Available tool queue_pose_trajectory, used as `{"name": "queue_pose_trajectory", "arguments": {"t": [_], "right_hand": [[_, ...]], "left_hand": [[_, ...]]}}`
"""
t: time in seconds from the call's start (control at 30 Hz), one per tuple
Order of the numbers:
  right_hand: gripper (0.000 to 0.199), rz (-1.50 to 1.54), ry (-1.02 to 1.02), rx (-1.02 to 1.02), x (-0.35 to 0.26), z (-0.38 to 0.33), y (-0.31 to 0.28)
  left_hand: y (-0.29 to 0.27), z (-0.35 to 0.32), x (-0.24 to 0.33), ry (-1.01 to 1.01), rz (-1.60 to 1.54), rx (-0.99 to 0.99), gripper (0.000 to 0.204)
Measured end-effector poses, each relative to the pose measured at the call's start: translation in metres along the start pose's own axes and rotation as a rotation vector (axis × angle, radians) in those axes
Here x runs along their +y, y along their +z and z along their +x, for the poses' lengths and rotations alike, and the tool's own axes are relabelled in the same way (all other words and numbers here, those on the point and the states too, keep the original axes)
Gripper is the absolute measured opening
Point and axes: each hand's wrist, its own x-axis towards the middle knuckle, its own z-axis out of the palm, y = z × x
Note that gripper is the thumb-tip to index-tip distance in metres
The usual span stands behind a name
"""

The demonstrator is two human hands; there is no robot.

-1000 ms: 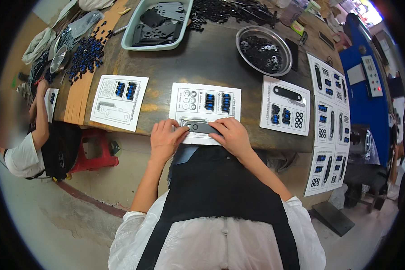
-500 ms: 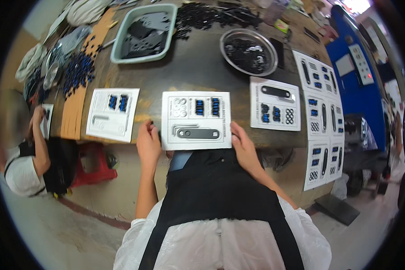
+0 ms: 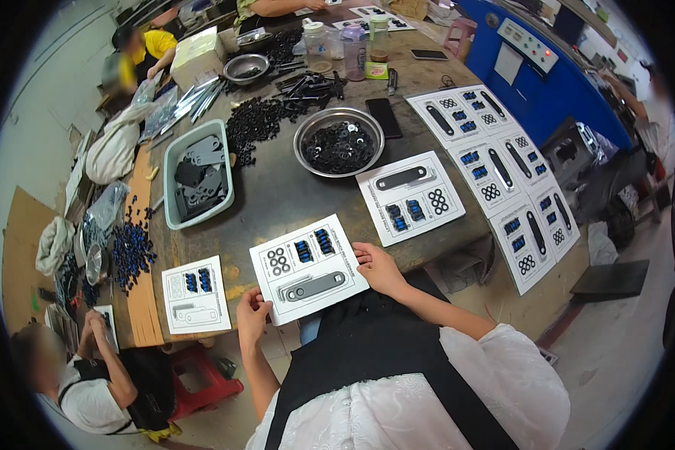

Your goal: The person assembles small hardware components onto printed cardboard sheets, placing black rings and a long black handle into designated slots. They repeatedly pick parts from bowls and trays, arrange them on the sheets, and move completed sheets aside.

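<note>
Across the dark, worn surface (image 3: 266, 199), a pale green tub (image 3: 230, 161) and a steel bowl (image 3: 299, 144) sit farther back, and here at the near edge is the white card (image 3: 319, 303), right between two hands! The left hand (image 3: 253, 313), fingers curled nearly closed, grips its left edge; the right hand (image 3: 379, 268), partly curled, pinches the right edge. A dark grey bar (image 3: 316, 286) lies along the card's lower half.
</note>
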Motion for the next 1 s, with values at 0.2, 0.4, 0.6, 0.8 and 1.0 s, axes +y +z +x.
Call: {"name": "queue_pose_trajectory", "arguments": {"t": [0.2, 0.4, 0.6, 0.8, 1.0], "right_hand": [[0.053, 0.196, -0.024, -0.113, -0.001, 0.002, -0.013], [0.056, 0.428, 0.026, -0.091, -0.017, 0.000, -0.065], [0.060, 0.298, -0.022, -0.032, -0.015, 0.001, -0.157], [0.062, 0.245, -0.006, 0.086, -0.016, 0.010, -0.231], [0.065, 0.259, 0.034, 0.095, -0.017, 0.033, -0.270]], "left_hand": [[0.000, -0.014, 0.006, 0.018, -0.138, 0.002, 0.039], [0.028, -0.019, 0.054, 0.077, -0.198, -0.125, 0.041], [0.116, 0.006, 0.078, 0.099, -0.203, -0.214, 0.042], [0.201, 0.035, 0.088, 0.083, -0.329, -0.338, 0.038], [0.250, 0.057, 0.091, 0.097, -0.370, -0.356, 0.037]]}}
